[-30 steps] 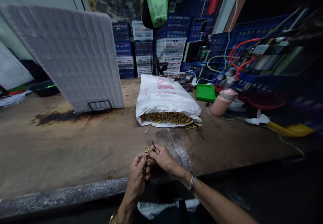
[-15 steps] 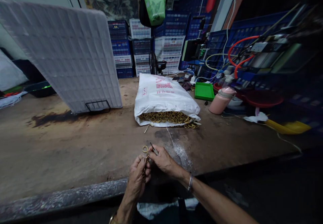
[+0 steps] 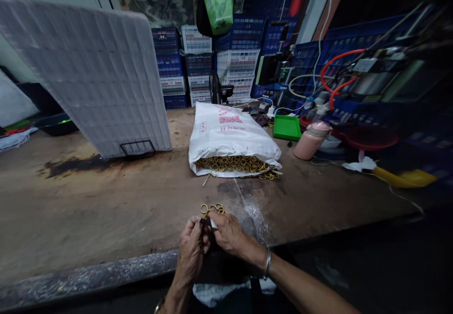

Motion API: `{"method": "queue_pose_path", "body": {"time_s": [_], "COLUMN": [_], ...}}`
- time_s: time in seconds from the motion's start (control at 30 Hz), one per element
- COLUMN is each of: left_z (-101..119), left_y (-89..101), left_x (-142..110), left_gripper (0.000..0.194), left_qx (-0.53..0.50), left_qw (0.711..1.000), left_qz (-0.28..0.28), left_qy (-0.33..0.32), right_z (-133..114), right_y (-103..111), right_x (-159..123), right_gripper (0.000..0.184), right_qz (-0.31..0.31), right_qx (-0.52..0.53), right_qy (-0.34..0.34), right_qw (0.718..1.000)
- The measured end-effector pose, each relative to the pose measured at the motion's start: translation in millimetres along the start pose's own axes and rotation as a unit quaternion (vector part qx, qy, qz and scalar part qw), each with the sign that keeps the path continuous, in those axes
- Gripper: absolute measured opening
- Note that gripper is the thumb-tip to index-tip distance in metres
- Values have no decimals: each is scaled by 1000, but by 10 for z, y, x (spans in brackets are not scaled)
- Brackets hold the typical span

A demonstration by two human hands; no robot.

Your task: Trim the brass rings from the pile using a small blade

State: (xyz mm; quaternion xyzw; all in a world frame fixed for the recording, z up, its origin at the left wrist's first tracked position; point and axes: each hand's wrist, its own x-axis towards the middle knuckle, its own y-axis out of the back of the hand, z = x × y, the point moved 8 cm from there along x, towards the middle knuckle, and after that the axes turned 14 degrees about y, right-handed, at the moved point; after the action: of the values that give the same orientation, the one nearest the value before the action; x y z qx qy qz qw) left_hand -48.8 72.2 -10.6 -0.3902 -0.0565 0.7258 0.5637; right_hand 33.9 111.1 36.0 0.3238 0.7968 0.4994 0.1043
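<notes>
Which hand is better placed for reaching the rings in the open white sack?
Probably the right hand: it is nearer the mouth of the white sack and its rings, while the left hand sits farther away. However, the right seems to hold a small tool.

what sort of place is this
Probably a small workshop: stacked plastic crates stand at the back, an open white sack full of gold-coloured rings lies on the worktop, and orange hoses run to what looks like machinery at the right.
</notes>
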Motion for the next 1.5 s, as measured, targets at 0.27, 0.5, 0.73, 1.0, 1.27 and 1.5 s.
{"method": "queue_pose_path", "body": {"time_s": [0.27, 0.5, 0.73, 1.0, 1.27, 1.5], "left_z": [-11, -199, -1063, -1540, -1568, -1332], "left_y": [1, -117, 156, 416, 235, 110], "left_x": [13, -366, -467, -14, 98, 43], "left_gripper": [32, 25, 26, 10, 27, 28], "left_qx": [19, 23, 31, -49, -28, 75], "left_qw": [1000, 993, 944, 936, 959, 973], "left_qz": [-10, -63, -69, 89, 33, 22], "left_qy": [-6, 97, 322, 337, 281, 218], "right_z": [22, 312, 747, 657, 308, 346], "right_y": [-65, 109, 222, 110, 39, -112], "right_x": [15, 20, -27, -1, 241, 464], "right_gripper": [28, 27, 17, 12, 12, 21], "right_qz": [-48, -28, 76, 121, 51, 15], "right_qx": [-65, -105, -16, 27, -40, -106], "right_qy": [-43, -114, -121, -91, -19, -33], "right_qw": [996, 987, 990, 988, 998, 994]}}
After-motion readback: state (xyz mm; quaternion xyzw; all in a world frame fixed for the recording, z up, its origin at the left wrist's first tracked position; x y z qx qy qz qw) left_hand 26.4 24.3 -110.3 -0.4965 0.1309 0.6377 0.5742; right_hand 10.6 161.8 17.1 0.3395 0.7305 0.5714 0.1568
